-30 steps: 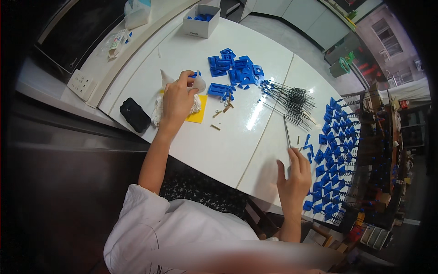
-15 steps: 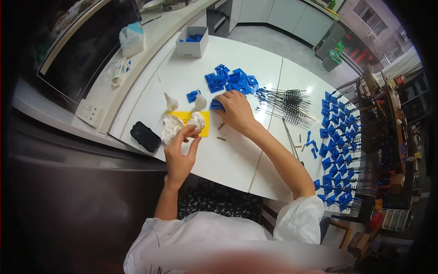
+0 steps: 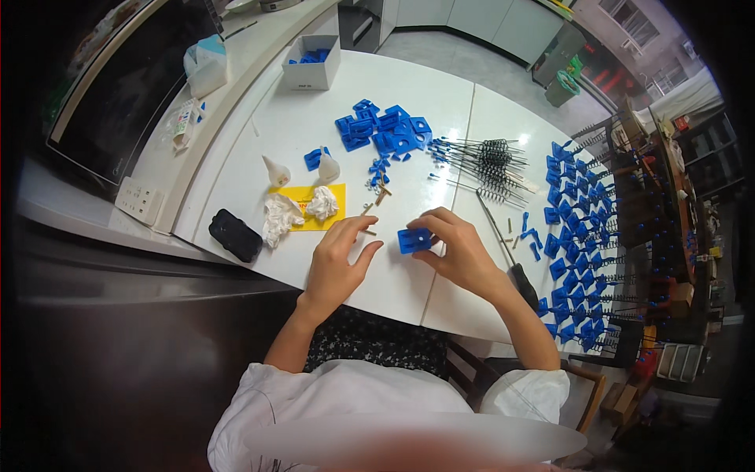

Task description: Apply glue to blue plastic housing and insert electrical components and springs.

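Note:
In my right hand a flat blue plastic part with a hole is pinched between thumb and fingers, above the white table near its front. My left hand is to the left of it, thumb and fingers apart, with nothing visible between them. Its fingertips are close to several small brass pins. Beyond the pins are small blue pieces. A pile of similar blue plastic parts lies farther back.
Black coil springs lie in a heap right of the pile. A screwdriver rests nearby. Rows of blue parts with springs fill the right side. At left are crumpled tissue, two white cone-shaped pieces, a black case and a box.
My right hand has drawn a blue part from near the pile toward me and right. My left hand has moved right, away from the crumpled tissue.

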Tool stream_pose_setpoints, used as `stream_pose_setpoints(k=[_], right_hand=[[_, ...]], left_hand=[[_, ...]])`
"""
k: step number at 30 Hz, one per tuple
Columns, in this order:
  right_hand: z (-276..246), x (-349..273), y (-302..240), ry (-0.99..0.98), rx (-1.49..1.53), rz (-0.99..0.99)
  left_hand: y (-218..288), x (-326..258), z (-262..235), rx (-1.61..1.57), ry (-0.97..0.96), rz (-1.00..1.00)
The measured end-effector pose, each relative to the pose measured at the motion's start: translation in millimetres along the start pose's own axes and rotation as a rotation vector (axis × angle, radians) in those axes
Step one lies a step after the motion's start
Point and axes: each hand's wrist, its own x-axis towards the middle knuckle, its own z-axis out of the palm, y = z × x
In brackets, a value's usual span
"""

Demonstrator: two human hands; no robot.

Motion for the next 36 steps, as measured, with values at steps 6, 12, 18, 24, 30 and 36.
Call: stream_pose_setpoints(k=[6,12,18,24,30,36], right_hand=[[-10,-31,16,0.091,-0.013,0.104],[0,-52,36,0.231,0.374,0.154],[0,-69,42,0.350,0.570,0.285],[2,-82,37,0.373,0.259,0.218],[5,-77,43,0.432,-0.045,0.099],[5,-73,40,0.417,-0.179,0.091]], left_hand=[[-1,43,12,0.200,-0.065,0.147],[-32,130,55,0.561,-0.011,0.289],[-35,161,88,0.862,-0.037,0.243],[-46,164,82,0.979,-0.057,0.315],[4,125,57,-0.016,0.086,0.014],[29,33,30,-0.786,-0.200,-0.444]])
